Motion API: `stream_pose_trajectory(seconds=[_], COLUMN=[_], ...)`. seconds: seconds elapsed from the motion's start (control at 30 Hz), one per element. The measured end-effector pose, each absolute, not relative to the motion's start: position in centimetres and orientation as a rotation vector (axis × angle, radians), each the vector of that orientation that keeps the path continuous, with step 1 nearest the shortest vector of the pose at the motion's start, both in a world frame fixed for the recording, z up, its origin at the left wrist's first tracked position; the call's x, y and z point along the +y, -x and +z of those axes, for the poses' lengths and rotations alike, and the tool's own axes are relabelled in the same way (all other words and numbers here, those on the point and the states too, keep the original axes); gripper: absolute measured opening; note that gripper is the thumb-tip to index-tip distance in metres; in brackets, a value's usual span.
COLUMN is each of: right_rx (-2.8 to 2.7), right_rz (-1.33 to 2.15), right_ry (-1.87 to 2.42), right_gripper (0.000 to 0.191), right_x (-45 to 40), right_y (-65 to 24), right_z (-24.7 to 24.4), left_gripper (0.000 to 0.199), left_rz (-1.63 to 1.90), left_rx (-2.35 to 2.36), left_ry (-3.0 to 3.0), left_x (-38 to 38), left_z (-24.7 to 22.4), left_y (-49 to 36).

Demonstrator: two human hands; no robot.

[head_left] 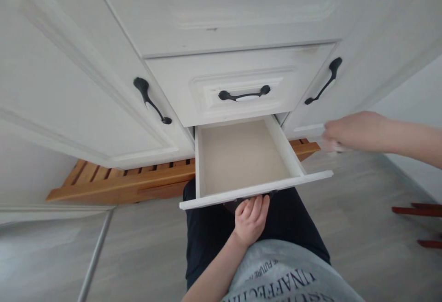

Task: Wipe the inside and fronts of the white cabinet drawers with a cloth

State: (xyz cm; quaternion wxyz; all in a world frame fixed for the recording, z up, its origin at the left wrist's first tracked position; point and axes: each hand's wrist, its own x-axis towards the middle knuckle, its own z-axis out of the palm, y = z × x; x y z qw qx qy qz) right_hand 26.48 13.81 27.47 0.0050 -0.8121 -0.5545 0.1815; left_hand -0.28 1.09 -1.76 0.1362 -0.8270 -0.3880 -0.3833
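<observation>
A white drawer (245,154) stands pulled out from the bottom of a white cabinet, and nothing shows inside it. My left hand (252,217) has its fingers curled round the dark handle (272,194) on the drawer's front. Off to the right, my right hand (355,131) is raised beside the cabinet, blurred by motion, with its fingers bent together. A small whitish thing (338,147) shows at its fingers, too smeared to name. Above the open drawer is a closed drawer front (207,81) with a black handle (245,95).
Cabinet doors with black handles (152,101) (324,81) flank the drawers. A slatted wooden bench or rack (124,187) lies under the cabinet. A metal rail (95,256) runs along the floor at left. Dark red wooden legs (417,211) show at the right edge.
</observation>
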Motion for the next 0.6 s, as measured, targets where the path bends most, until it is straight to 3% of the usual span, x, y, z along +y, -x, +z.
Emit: stream_pose_trajectory(seconds=[0.07, 0.17, 0.3, 0.43, 0.6], right_rx=[-2.235, -2.437, -2.475, -2.553, -2.502], right_rz=[0.761, 0.863, 1.43, 1.668, 1.816], right_ry=[2.156, 1.406, 0.753, 0.645, 0.912], right_gripper=[0.021, 0.036, 0.058, 0.046, 0.045], right_x=[13.3, 13.1, 14.3, 15.9, 15.7], right_y=[-22.8, -14.6, -2.7, 1.8, -9.0], right_z=[26.1, 21.9, 16.8, 15.4, 15.8], left_gripper=[0.051, 0.051, 0.036, 0.03, 0.055], left_rz=[-1.103, -1.079, -1.057, -1.032, -0.984], left_rx=[-1.122, -1.104, -1.066, -1.007, -0.998], left_ry=[2.395, 2.407, 2.411, 2.416, 2.408], left_x=[1.1, 1.2, 1.2, 1.4, 1.7], left_z=[-1.5, -1.3, -1.8, -2.2, -1.6], left_y=[0.3, 0.5, 0.8, 1.2, 1.3])
